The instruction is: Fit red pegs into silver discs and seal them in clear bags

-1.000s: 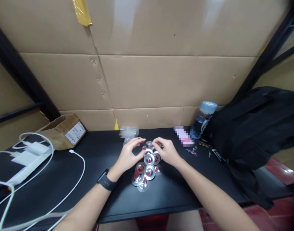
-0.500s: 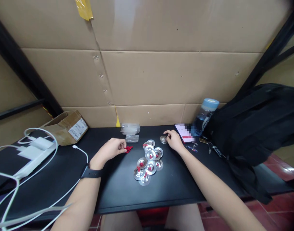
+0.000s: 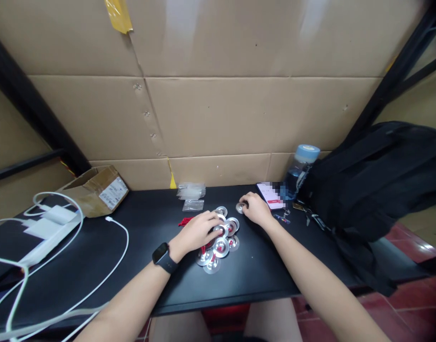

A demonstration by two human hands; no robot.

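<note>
Shiny finger cymbals (image 3: pixel 220 248), several of them, lie overlapping at the middle of the black table, some with red cord at their domed centres. My left hand (image 3: pixel 202 231) reaches over the left side of this pile, fingers stretched and apart; whether the fingertips touch a cymbal I cannot tell. Beyond the pile on the right, my right hand (image 3: pixel 255 207) has its thumb and fingers on the edge of a separate finger cymbal (image 3: pixel 239 207), which is partly hidden by them. A small bunch of red cords (image 3: pixel 185 221) rests just behind my left hand.
Clear plastic bags (image 3: pixel 191 192) lie near the cardboard wall. To the right are a phone (image 3: pixel 271 192), keys (image 3: pixel 312 218), a blue-capped bottle (image 3: pixel 303 166) and a black backpack (image 3: pixel 374 175). A cardboard box (image 3: pixel 96 192) and a white power strip (image 3: pixel 53 237) with cables stand left.
My left hand has left the red cords and moved right onto the cymbal pile. My right hand has closed its fingers onto the separate cymbal, which looks tilted now.
</note>
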